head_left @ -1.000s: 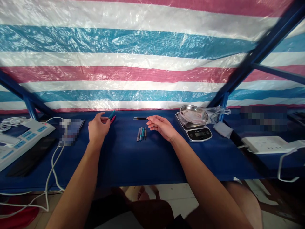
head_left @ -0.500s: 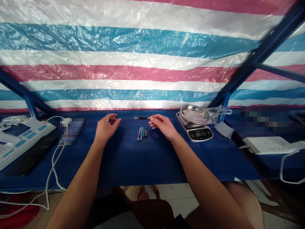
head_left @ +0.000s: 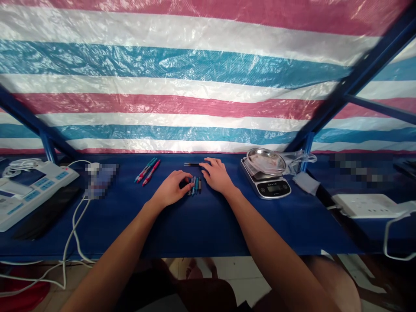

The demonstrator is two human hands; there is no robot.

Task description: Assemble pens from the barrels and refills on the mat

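Note:
In the head view, several short pen barrels (head_left: 196, 185), clear, teal and grey-brown, lie side by side on the blue tabletop (head_left: 198, 225). My left hand (head_left: 173, 187) is at their left end, thumb and forefinger apart and curved around the nearest barrel; whether they touch it is hard to see. Just behind the barrels, slim black sticks (head_left: 194, 164) that look like pen refills lie crosswise. My right hand (head_left: 216, 175) rests with fingers spread, its fingertips over the right end of these sticks. Teal and red pens (head_left: 147, 171) lie further left.
A digital kitchen scale (head_left: 273, 188) with a steel bowl (head_left: 266, 160) and a plastic bag stands to the right. White power strips (head_left: 364, 205) lie at the far right and far left (head_left: 35, 190), beside white cables (head_left: 73, 229). A striped tarp (head_left: 195, 104) hangs behind.
My left hand has moved right to the pen barrels, uncovering the teal and red pens. My right hand has spread its fingers and shifted slightly left and down.

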